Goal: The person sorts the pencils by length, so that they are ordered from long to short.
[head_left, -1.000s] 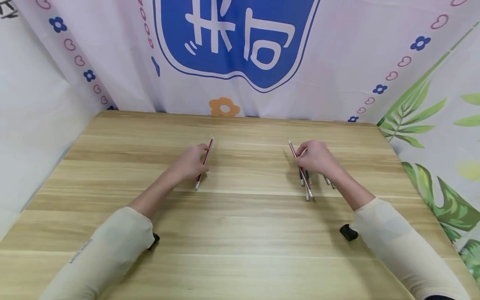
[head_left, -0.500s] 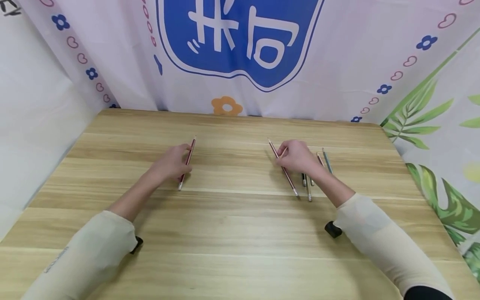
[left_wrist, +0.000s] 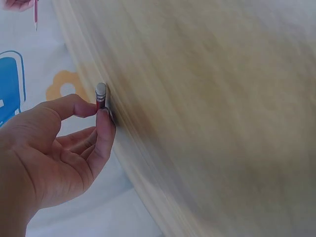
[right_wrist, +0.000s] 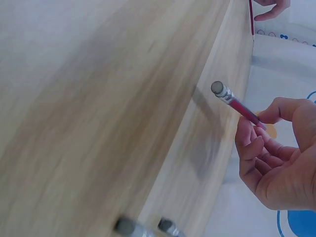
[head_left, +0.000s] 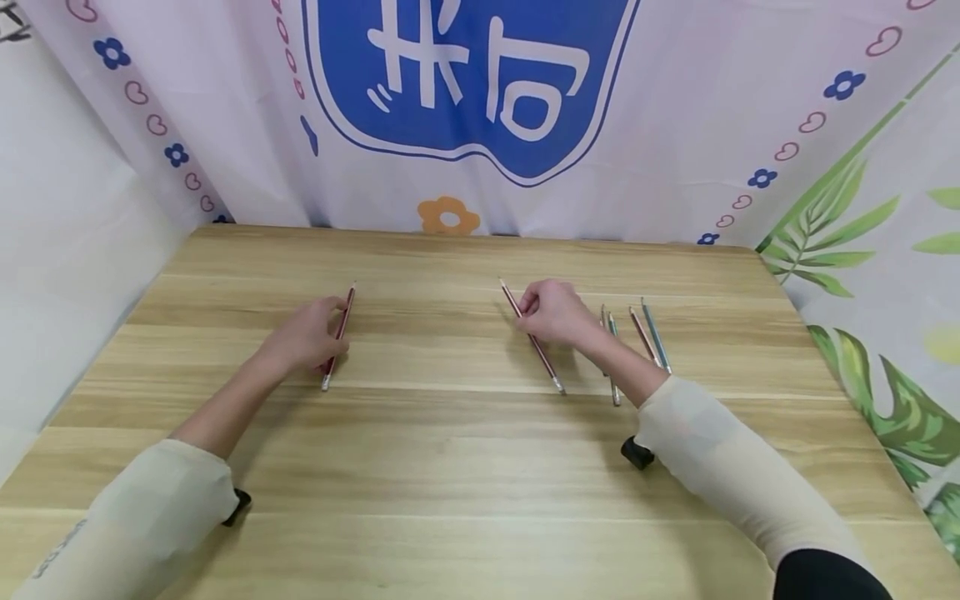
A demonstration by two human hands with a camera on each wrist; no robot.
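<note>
My left hand (head_left: 302,335) holds a dark red pencil (head_left: 347,312) at the left of the wooden table (head_left: 450,467), its tip pointing to the far edge. In the left wrist view, thumb and fingers grip that pencil just below its pale eraser (left_wrist: 100,90). Right of the middle, my right hand (head_left: 557,313) pinches a second dark red pencil (head_left: 545,361) between thumb and finger, tip slanting away to the left. Its metal-banded eraser end (right_wrist: 222,90) juts toward the camera in the right wrist view, close over the table.
Several more pencils lie to the right of my right hand, among them a teal pencil (head_left: 655,329) and a reddish pencil (head_left: 642,335). My right forearm covers part of this group. A printed cloth (head_left: 240,125) hangs along the table's far edge.
Both hands have moved left, each with its red pencil. The right one has drawn its pencil away from the group, and more of the lying pencils now show.
</note>
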